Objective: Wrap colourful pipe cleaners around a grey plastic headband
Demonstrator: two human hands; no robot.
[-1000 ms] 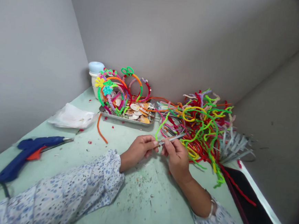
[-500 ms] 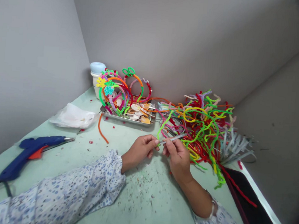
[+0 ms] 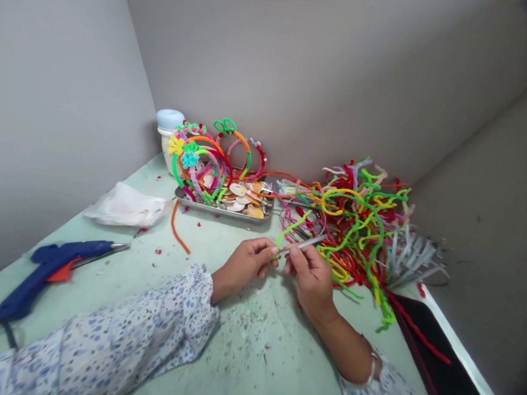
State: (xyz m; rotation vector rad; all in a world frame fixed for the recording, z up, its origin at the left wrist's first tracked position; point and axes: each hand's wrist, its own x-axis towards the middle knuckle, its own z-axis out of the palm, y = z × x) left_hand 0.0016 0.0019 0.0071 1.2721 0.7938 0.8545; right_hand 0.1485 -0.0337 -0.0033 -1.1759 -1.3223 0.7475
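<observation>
My left hand (image 3: 245,263) is closed in a pinch at the near end of a lime green pipe cleaner (image 3: 294,225). The pipe cleaner's loose end rises from the fingertips and leans to the right. A flat, narrow grey strip (image 3: 312,242) runs from that same pinch toward the back right. Thumb and fingers of my right hand (image 3: 314,283) are closed on this strip, just right of the left fingertips. Where pipe cleaner and strip meet, the fingers partly hide them, so I cannot tell whether one is wrapped round the other.
A metal tray (image 3: 226,211) holds shells, with several colourful pipe-cleaner headbands (image 3: 248,160) above it. At right lies a tangled heap of pipe cleaners (image 3: 357,223) beside grey strips (image 3: 411,258). A blue glue gun (image 3: 43,271), a plastic bag (image 3: 128,205) and a lidded container (image 3: 168,135) are at left.
The loose end of the lime green pipe cleaner has swung right and a little lower. Both hands keep their pinch in nearly the same place; the whole view has shifted slightly.
</observation>
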